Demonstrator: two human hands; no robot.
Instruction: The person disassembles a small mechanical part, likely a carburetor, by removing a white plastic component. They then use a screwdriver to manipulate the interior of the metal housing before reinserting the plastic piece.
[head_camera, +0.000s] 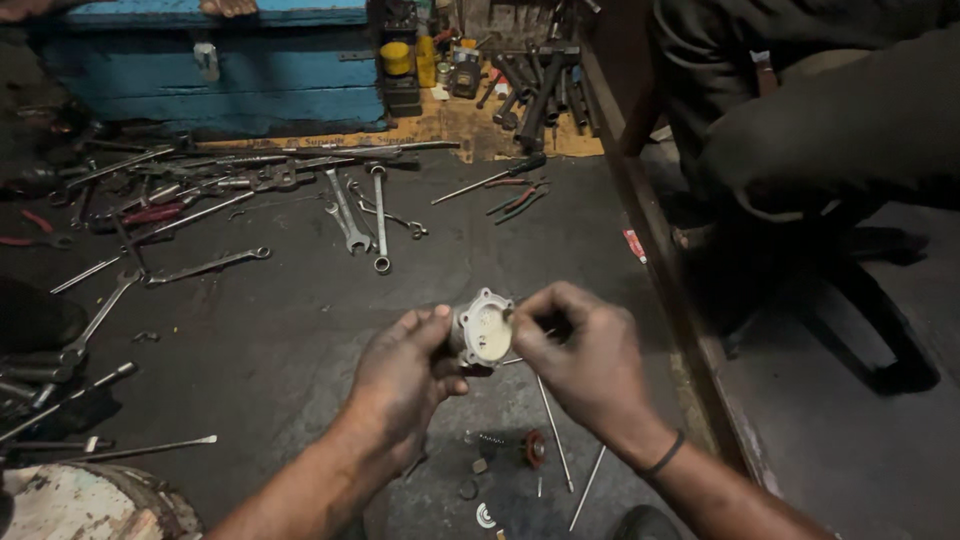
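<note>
My left hand (402, 375) grips a small pale metal housing (484, 328) with lugs around its rim, holding it from behind at the centre of the view. At the housing's right edge my right hand (582, 355) has its fingertips pinched; what they pinch is too small to see. Both hands hover above a dark floor. Below them lie thin metal rods (553, 432), a small red part (535, 448) and a few tiny pieces (478, 466).
Several spanners and wrenches (350, 210) are scattered on the floor to the upper left. A blue wooden box (220, 80) stands at the back, with more tools (530, 85) beside it. A seated person in dark clothes (820, 120) is at the right, behind a wooden edge (660, 260).
</note>
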